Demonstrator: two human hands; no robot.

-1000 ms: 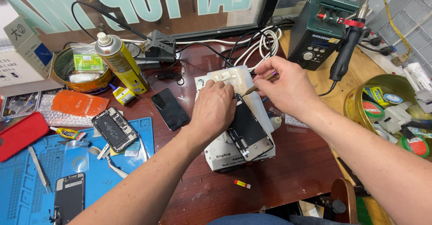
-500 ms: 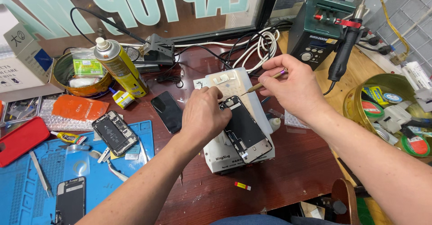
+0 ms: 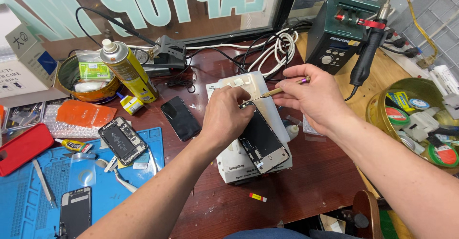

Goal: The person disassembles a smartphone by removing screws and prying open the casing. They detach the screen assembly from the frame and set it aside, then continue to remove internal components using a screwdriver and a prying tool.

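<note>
Pinched in the right hand (image 3: pixel 318 98), the grip holds a slim brass-coloured tool (image 3: pixel 279 91), its tip just beside the top edge of an opened phone (image 3: pixel 260 138). That phone lies tilted on a white box-shaped machine (image 3: pixel 253 124) on the brown bench (image 3: pixel 306 186). Left hand (image 3: pixel 227 117) presses down on the phone's upper end, fingers curled, holding nothing else
</note>
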